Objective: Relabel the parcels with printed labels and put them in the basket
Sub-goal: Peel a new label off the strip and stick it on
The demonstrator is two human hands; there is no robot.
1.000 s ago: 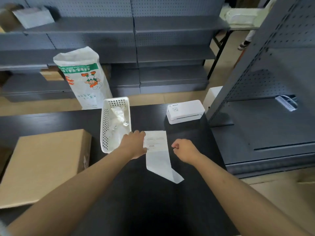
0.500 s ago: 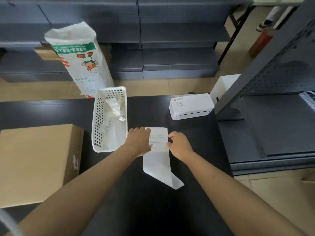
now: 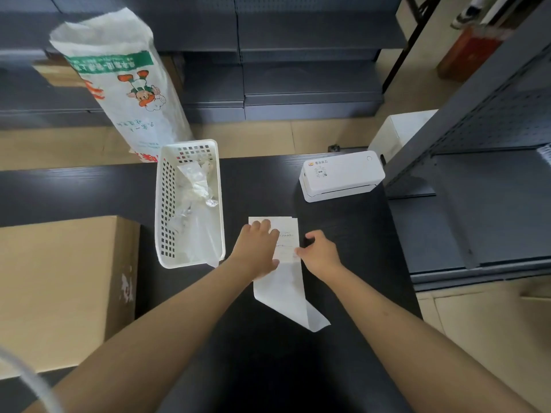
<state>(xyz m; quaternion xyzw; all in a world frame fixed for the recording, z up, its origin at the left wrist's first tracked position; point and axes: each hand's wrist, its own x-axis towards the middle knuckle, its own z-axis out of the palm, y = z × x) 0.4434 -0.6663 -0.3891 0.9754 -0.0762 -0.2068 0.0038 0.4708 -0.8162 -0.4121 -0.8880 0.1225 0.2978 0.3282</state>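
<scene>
Only one view, from a camera worn on the head, wide-angle, looking forward and steeply down at the black table. Close above the near edge, with both forearms reaching in from the bottom of the frame. Far side showing grey shelving and a strip of floor; right side taken by a second shelf unit. Straight lines bent near the borders.

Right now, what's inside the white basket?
The white basket holds crumpled clear plastic bags, one corner hanging over its near rim. Anything beneath them is covered, so I cannot tell.
</scene>
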